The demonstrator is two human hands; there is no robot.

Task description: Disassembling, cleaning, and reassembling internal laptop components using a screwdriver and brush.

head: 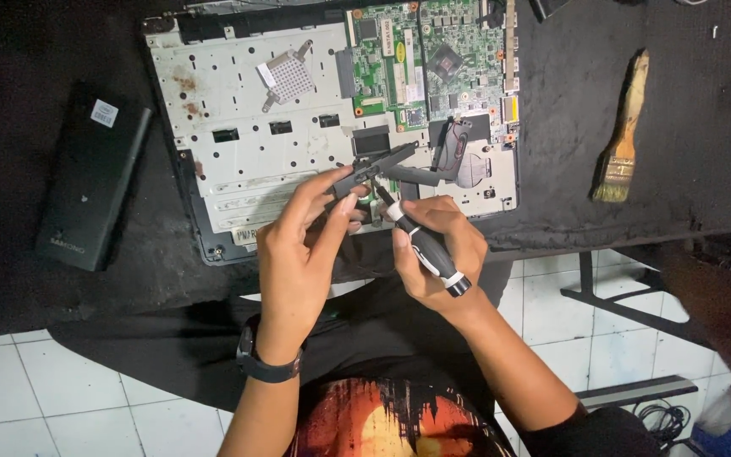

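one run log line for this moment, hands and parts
left hand: holds dark metal bracket | right hand: screwdriver, tip at bracket | below: opened laptop | right: paintbrush

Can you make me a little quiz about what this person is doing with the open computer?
1. True or false: the right hand holds a screwdriver with a black and white handle.
2. What does the left hand pinch above the opened laptop?
A. a paintbrush
B. a small dark part
C. a phone
3. Fill in: the paintbrush lies on the table's ____ side, away from both hands.

Key
1. True.
2. B: the fingers hold a small dark part, and the screwdriver tip meets it.
3. Right.
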